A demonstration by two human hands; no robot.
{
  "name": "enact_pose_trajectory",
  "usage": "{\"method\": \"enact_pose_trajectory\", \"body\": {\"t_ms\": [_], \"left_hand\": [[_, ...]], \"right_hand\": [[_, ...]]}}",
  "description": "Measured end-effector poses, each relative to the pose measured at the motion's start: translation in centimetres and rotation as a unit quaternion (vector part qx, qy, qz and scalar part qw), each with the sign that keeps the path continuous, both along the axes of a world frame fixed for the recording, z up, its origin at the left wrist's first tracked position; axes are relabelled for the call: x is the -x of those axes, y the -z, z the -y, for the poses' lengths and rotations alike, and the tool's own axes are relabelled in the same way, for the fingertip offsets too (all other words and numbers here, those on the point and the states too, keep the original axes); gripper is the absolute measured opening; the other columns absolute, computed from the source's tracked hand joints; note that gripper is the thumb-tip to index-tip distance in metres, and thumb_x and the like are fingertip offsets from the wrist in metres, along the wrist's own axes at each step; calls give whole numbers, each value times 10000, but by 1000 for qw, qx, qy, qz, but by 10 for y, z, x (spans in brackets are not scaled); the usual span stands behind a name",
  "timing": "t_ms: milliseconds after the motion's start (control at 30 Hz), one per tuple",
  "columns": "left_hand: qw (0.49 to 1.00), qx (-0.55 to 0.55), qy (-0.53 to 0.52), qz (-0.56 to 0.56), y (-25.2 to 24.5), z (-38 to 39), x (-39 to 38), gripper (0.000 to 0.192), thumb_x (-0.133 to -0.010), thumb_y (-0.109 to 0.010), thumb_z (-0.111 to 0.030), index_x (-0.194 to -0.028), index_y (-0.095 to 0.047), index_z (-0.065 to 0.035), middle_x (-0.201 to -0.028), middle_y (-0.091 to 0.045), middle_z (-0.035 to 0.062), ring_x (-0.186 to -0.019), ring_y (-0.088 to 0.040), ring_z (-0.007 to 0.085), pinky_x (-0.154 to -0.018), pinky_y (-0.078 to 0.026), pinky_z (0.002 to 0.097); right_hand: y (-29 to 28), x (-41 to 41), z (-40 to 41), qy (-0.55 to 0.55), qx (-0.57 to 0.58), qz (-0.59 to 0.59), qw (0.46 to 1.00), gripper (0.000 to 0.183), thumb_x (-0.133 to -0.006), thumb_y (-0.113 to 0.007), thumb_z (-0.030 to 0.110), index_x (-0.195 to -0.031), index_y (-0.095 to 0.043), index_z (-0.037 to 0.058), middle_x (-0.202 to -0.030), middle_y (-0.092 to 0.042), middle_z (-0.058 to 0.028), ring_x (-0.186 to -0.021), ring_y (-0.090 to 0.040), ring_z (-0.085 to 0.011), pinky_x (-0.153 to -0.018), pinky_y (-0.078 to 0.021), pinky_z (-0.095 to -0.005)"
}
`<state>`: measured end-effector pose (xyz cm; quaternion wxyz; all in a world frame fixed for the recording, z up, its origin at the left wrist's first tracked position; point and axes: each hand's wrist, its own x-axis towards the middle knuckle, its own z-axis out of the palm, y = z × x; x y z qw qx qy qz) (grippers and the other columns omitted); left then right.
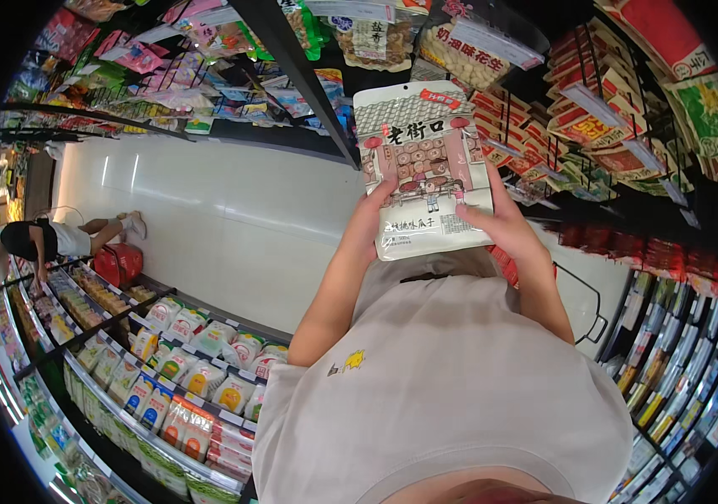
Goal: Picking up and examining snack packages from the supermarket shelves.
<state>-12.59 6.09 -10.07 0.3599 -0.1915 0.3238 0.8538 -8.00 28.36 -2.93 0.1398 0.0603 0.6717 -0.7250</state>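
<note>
A flat, pale snack bag is held up in front of my torso, its front face towards me. A drawing of a tiled-roof shop, red lanterns and small figures covers it, along with large dark writing. My left hand grips its lower left edge, thumb on the front. On the lower right edge my right hand has hold of it, thumb also lying across the front. The other fingers of both hands are mostly hidden behind the bag. A small hang hole shows near its top edge.
Hanging bags of peanuts and red snack packets are just beyond the bag. A dark shelf post slants nearby. Grocery shelves flank the pale aisle floor. A person stands by a red basket. A black handle shows at right.
</note>
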Motion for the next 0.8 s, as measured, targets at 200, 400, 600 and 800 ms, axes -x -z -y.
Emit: {"method": "enact_pose_trajectory", "body": {"t_ms": [200, 400, 600, 800], "left_hand": [[999, -18, -28, 8, 1, -1, -8, 480, -1013, -553, -342, -1362, -526, -14, -1263, -655, 167, -1091, -686, 298, -924, -578, 418], [998, 2, -65, 18, -3, -4, -23, 471, -992, -591, -286, -1346, -510, 13, -1214, -653, 151, -1037, -697, 259, -863, -598, 387], [997, -11, -62, 40, -7, -4, -30, 461, -980, -577, -261, -1353, -499, -2, -1209, -645, 138, -1042, -690, 250, -862, -595, 384], [995, 79, -50, -32, -40, 1, -34, 589, -979, -569, -232, -1484, -354, -16, -1426, -528, 153, -1270, -579, 268, -1009, -525, 409]], "right_hand": [[1, 0, 0, -6, 27, 13, 1000, 882, -885, -713, 56, -1595, -191, 84, -1499, -430, -109, -1356, -415, -195, -1121, -334, -340], [15, -2, -10, -32, 18, -1, 999, 879, -881, -706, 44, -1592, -190, 86, -1505, -412, -103, -1368, -395, -191, -1134, -321, -353], [12, -1, -11, -31, 27, 27, 999, 891, -878, -691, 32, -1602, -175, 94, -1523, -406, -98, -1380, -394, -200, -1143, -304, -347], [4, 1, -14, 52, 107, 153, 981, 875, -871, -673, 55, -1606, -202, 100, -1526, -436, -115, -1384, -432, -233, -1140, -321, -354]]}}
